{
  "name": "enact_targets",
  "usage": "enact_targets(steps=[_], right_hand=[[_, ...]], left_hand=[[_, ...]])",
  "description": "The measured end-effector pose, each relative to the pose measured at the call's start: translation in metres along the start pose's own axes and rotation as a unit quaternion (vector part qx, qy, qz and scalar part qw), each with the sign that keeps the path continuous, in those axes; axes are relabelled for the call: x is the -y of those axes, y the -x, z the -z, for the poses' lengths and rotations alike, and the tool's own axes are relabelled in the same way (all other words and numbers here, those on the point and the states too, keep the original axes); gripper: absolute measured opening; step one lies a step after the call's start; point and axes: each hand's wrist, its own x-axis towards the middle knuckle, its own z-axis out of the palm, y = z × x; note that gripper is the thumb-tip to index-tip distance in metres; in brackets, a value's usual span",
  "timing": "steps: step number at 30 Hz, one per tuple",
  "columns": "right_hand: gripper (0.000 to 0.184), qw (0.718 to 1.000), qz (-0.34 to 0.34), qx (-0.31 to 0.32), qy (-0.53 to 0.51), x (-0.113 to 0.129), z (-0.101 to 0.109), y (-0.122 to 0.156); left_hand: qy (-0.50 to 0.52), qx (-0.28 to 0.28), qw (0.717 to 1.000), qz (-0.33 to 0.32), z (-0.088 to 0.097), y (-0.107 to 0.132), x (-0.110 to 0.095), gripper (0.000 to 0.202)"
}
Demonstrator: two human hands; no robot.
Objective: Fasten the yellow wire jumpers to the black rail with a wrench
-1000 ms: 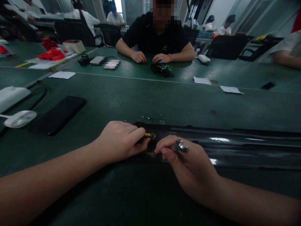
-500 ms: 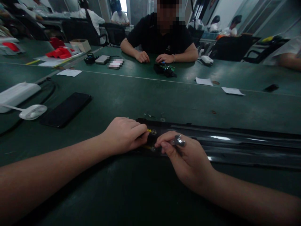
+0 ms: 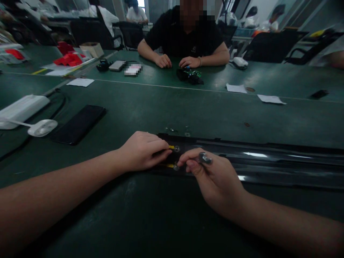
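Two yellow-sleeved ring terminals, the far terminal (image 3: 176, 148) and the near terminal (image 3: 176, 166), are seen at the left end of a long, glossy black panel (image 3: 255, 154), which is laid along the surface (image 3: 150, 104) toward the right. The left hand (image 3: 146, 150) is placed over that end, its fingers bent beside the far yellow sleeve; whether anything is pinched cannot be told. An open-end wrench (image 3: 205, 158) is gripped in the right hand (image 3: 215, 175), whose index fingertip is held at the near terminal. Small metal pieces (image 3: 172, 130) are scattered just beyond the panel. Farther left, a black smartphone (image 3: 80, 124) is laid near a white power adapter (image 3: 24, 111). On the far side, a circuit board (image 3: 195, 74) is touched by a co-worker's hand (image 3: 189, 62).
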Motion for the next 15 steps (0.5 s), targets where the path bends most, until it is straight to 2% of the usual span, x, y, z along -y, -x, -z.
enact_targets(steps=[6, 11, 15], right_hand=[[0.009, 1.0, 0.003, -0.011, -0.008, -0.0005, -0.0004, -0.001], [0.016, 1.0, 0.019, -0.007, 0.005, -0.0016, -0.0007, 0.0007], [0.015, 1.0, 0.025, -0.007, -0.001, -0.0011, -0.0008, 0.0009]], left_hand=[[0.023, 0.006, 1.0, 0.01, -0.0009, 0.0009, 0.0007, 0.025], [0.014, -0.005, 1.0, 0.001, -0.0002, 0.0002, 0.0015, 0.024], [0.002, 0.01, 1.0, -0.001, 0.0011, 0.0006, 0.0048, 0.023]])
